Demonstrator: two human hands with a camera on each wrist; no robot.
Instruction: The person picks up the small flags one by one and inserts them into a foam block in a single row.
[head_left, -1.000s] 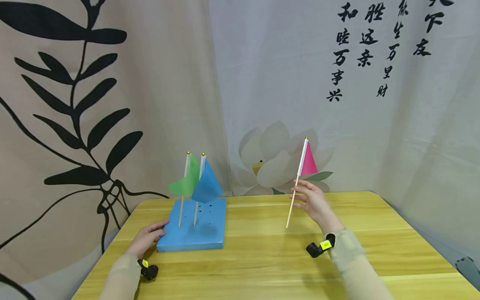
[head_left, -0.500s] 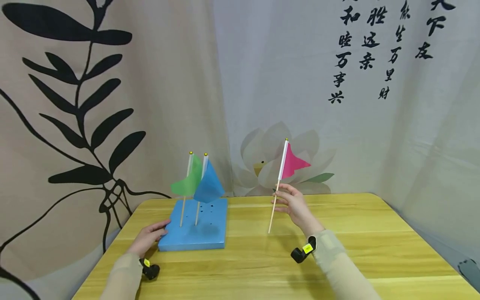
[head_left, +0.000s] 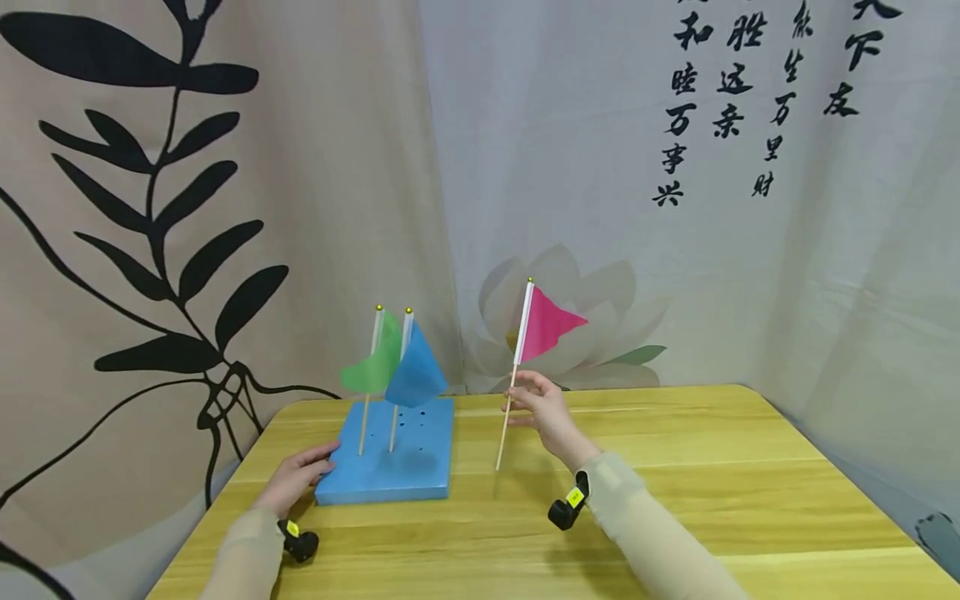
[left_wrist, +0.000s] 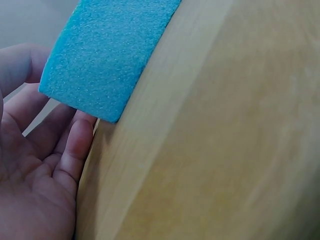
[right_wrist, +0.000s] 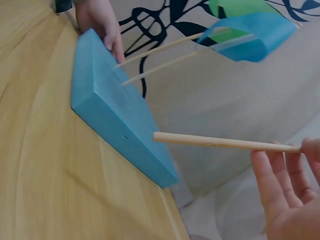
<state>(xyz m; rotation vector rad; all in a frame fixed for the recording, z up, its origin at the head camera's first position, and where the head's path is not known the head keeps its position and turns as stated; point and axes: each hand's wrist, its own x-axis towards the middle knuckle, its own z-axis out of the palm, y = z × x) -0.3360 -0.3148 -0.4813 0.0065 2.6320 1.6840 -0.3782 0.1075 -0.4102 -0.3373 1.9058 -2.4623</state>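
Note:
My left hand (head_left: 296,475) rests against the left edge of a blue foam board (head_left: 390,487) lying on the table. Its fingers touch the board's side, partly hidden in the left wrist view. Two flags stand upright in the board: a green flag (head_left: 378,362) and a blue flag (head_left: 416,375). To the right of the board, my right hand (head_left: 547,414) pinches the thin wooden stick of a pink flag (head_left: 546,325) between thumb and fingers. In the right wrist view, the lower end of this stick (right_wrist: 200,141) points toward the board.
The foam board has several small holes (head_left: 422,423) in its top. A wooden table (head_left: 675,517) spreads under both hands. Behind its far edge hangs a cloth backdrop (head_left: 345,167) printed with leaves, a flower and characters.
My right hand has moved left with the pink flag, closer to the foam board, and the flag's cloth has fluttered outward. My left hand, the board and its two flags have stayed put.

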